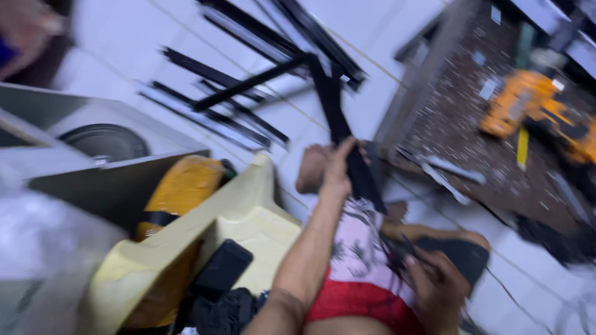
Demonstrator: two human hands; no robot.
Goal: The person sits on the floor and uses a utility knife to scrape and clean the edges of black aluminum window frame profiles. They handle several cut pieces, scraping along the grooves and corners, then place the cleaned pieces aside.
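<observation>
The frame is blurred. My left hand (337,169) reaches forward and grips a long black flat bar (338,118). The bar rises from my lap toward a pile of black metal bars (248,80) on the white tiled floor. My right hand (436,290) rests low by my right leg. Its fingers curl around a thin dark object (400,251) that is too blurred to name. Under my arms are my patterned pink shorts (357,248) and a red cloth (360,301).
A pale yellow plastic stool (248,217) stands at my left, with a black flat device (223,267) below it. A grey box with a round speaker (105,142) lies further left. At the right is a brown speckled slab (459,111) with a yellow power tool (528,105).
</observation>
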